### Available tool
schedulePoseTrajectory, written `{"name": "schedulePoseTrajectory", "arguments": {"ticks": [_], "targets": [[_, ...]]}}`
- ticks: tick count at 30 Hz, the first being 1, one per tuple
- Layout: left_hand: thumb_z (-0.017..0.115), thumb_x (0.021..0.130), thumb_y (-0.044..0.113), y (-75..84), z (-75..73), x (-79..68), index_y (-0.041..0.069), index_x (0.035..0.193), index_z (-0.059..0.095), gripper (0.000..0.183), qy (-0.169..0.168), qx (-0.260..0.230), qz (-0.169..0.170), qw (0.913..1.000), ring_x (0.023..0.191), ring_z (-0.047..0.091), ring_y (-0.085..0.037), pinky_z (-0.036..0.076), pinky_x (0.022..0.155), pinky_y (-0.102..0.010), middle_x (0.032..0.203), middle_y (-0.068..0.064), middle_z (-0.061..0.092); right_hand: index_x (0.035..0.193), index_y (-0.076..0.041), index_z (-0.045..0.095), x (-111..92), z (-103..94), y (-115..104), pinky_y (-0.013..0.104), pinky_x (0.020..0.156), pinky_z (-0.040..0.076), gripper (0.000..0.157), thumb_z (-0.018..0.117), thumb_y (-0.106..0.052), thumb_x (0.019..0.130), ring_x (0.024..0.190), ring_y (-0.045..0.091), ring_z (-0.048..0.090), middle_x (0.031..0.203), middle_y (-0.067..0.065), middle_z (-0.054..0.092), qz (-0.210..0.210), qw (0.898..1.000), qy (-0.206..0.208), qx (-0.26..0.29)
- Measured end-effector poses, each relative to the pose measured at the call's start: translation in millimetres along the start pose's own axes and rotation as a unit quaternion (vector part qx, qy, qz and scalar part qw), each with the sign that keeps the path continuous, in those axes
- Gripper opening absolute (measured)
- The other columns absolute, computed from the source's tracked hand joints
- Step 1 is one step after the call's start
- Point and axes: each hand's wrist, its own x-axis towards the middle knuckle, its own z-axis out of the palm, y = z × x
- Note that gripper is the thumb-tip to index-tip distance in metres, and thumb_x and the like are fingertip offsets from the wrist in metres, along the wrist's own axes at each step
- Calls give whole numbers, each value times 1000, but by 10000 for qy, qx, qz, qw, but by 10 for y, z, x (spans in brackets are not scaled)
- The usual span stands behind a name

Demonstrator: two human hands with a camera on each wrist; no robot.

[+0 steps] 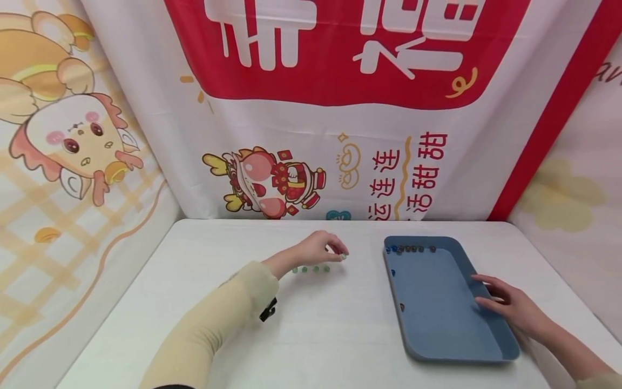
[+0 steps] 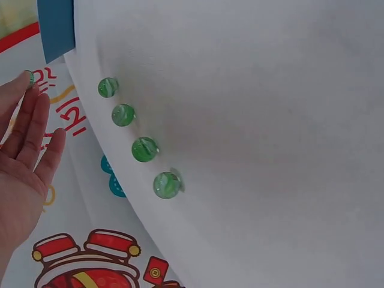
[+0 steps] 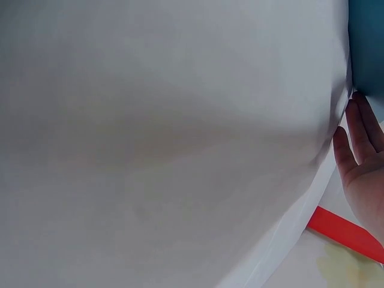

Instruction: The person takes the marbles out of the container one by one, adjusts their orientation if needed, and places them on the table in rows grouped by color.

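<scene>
My left hand (image 1: 318,249) pinches a green marble (image 1: 343,257) between thumb and fingertip, above the white table. In the left wrist view that hand (image 2: 27,150) shows the marble (image 2: 30,77) at its thumb tip, the other fingers loosely extended. A row of green marbles (image 2: 144,149) lies on the table beside it. On the right, my right hand (image 1: 517,308) holds the side of a blue tray (image 1: 437,302), thumb over the rim. The right wrist view shows other fingers (image 3: 360,135) along the tray's outside. Brown marbles (image 1: 414,249) and blue marbles (image 1: 393,273) lie inside the tray.
The white table (image 1: 311,346) ends at a printed cloth backdrop (image 1: 301,124) behind, with more printed cloth (image 1: 73,178) at the left. A small black clip-like object (image 1: 268,310) shows beside the left sleeve (image 1: 218,319).
</scene>
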Motion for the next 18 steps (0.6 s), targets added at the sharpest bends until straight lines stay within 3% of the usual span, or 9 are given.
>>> {"name": "schedulePoseTrajectory", "arguments": {"ticks": [11, 18], "targets": [[71, 89, 9, -185, 75, 22, 9, 106, 74, 17, -275, 192, -543, 9980, 86, 60, -8, 49, 82, -23, 93, 7, 69, 136, 3, 47, -12, 7, 4, 17, 76, 49, 57, 70, -23, 91, 111, 51, 53, 132, 34, 48, 69, 10000, -40, -6], [72, 88, 8, -194, 120, 49, 13, 100, 75, 13, -438, 76, -888, 9951, 81, 59, -11, 49, 79, -24, 88, 6, 68, 137, 3, 47, -7, 4, 1, 32, 79, 55, 57, 69, -23, 91, 113, 53, 51, 133, 35, 47, 85, 9999, -68, 2]]}}
